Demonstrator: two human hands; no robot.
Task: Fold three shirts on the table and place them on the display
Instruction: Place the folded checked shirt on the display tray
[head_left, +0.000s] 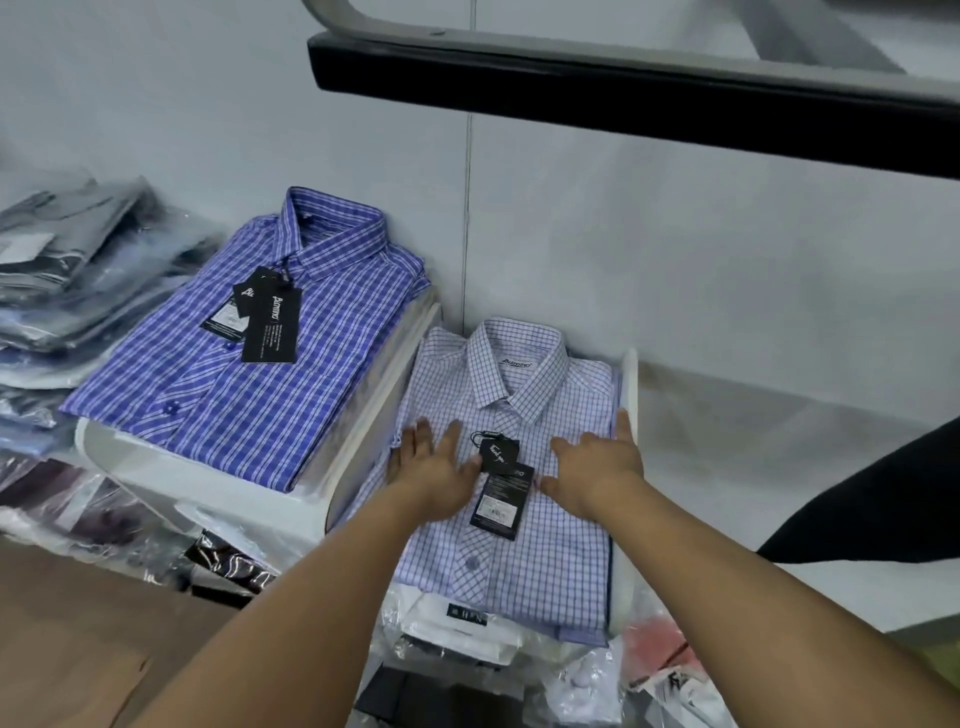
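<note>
A folded white shirt with a fine blue check (540, 395) lies collar-away on a white display stand (629, 374) in the middle. My left hand (436, 467) rests flat on its left chest, fingers spread. My right hand (597, 467) lies flat on its right side, fingertips reaching the shirt's right edge. Black hang tags (501, 488) sit between my hands. To the left, a folded blue plaid shirt (249, 384) with black tags lies on a second white stand (156, 467).
Stacks of shirts in clear plastic bags (67, 270) fill the far left. More bagged garments (452, 634) lie below the stands. A black shelf edge (623, 98) hangs overhead. A dark sleeve (883, 499) enters from the right. A white wall stands behind.
</note>
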